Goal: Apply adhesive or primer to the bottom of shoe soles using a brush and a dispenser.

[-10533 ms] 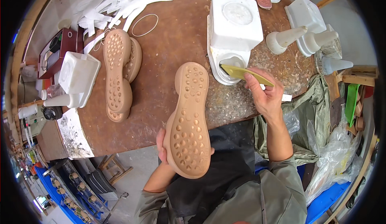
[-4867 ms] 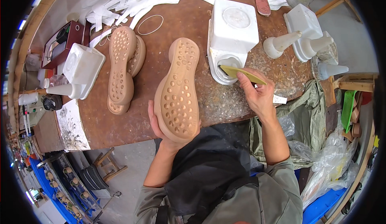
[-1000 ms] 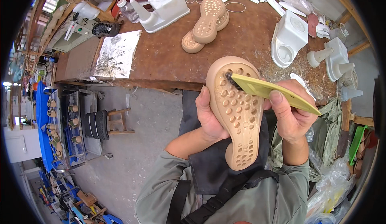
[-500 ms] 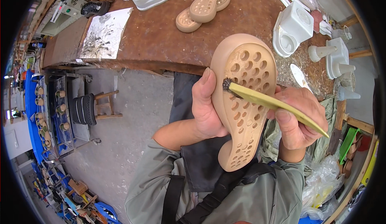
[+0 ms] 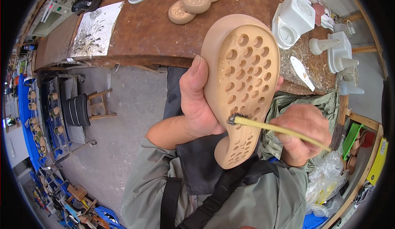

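A tan wedge shoe sole (image 5: 224,79) is held up in front of me, its hole-dotted face toward me and its heel end downward. My left hand (image 5: 195,99) is closed round its left side, thumb along the edge, with fingertips showing at the far right edge. In my right hand (image 5: 304,130) is a thin yellowish brush (image 5: 275,127), pinched along its handle. Its dark, short bristles rest on the sole's narrow waist, near the left edge. Wet, shiny patches show on the sole's upper left face.
More tan soles (image 5: 199,1) lie stacked on the brown workbench (image 5: 144,31). A stained white sheet (image 5: 98,27) is at the bench's left. White plastic pots (image 5: 296,17) and a white sole-shaped piece (image 5: 301,73) sit at the right. A stool (image 5: 98,105) and shoe rack (image 5: 53,118) stand left.
The brush tip has moved down the sole, from the wide forepart to the waist. The sole has come closer and looks larger. The bench has shifted slightly left and up in view.
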A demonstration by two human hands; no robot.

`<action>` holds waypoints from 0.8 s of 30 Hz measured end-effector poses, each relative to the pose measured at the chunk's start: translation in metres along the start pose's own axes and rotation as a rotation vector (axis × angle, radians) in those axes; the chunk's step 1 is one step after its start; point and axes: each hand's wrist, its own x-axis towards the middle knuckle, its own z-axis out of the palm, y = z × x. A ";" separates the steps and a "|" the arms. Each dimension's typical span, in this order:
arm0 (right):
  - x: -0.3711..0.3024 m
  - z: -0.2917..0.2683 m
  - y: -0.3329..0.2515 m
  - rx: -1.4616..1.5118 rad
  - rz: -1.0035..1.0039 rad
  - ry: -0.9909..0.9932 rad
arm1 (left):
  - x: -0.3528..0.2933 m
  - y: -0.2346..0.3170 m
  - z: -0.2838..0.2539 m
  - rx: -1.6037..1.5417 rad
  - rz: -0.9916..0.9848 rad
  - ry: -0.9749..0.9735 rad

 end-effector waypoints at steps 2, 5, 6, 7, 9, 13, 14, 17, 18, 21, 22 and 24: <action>0.006 -0.010 0.002 -0.018 0.116 -0.056 | 0.000 -0.002 -0.004 0.027 -0.056 0.022; 0.025 -0.006 0.021 -0.150 0.078 0.179 | 0.000 -0.013 -0.020 -0.309 0.089 -0.107; 0.024 -0.005 0.027 -0.156 0.078 0.183 | 0.000 -0.014 -0.026 -0.309 0.083 -0.110; 0.018 -0.004 0.035 -0.157 -0.019 0.161 | 0.001 -0.014 -0.031 -0.267 0.080 -0.101; 0.006 -0.003 0.042 -0.203 -0.134 0.004 | 0.004 -0.013 -0.022 -0.043 0.064 0.180; -0.022 -0.024 0.046 -0.062 0.296 0.039 | 0.006 -0.019 -0.047 0.007 -0.062 0.345; -0.034 -0.030 0.053 0.017 0.491 0.212 | -0.001 -0.021 -0.062 0.004 -0.150 0.324; -0.052 -0.049 0.102 0.167 0.742 0.740 | -0.030 -0.046 -0.093 -0.052 -0.280 0.217; -0.055 -0.055 0.116 0.149 0.746 0.800 | -0.039 -0.050 -0.104 -0.046 -0.366 0.119; -0.069 -0.067 0.147 -0.038 0.798 0.695 | -0.037 -0.061 -0.107 0.069 -0.428 0.095; -0.071 -0.068 0.155 -0.039 0.798 0.703 | -0.028 -0.059 -0.105 0.072 -0.435 0.093; -0.071 -0.068 0.169 -0.225 0.755 0.673 | -0.009 -0.051 -0.098 0.071 -0.452 0.156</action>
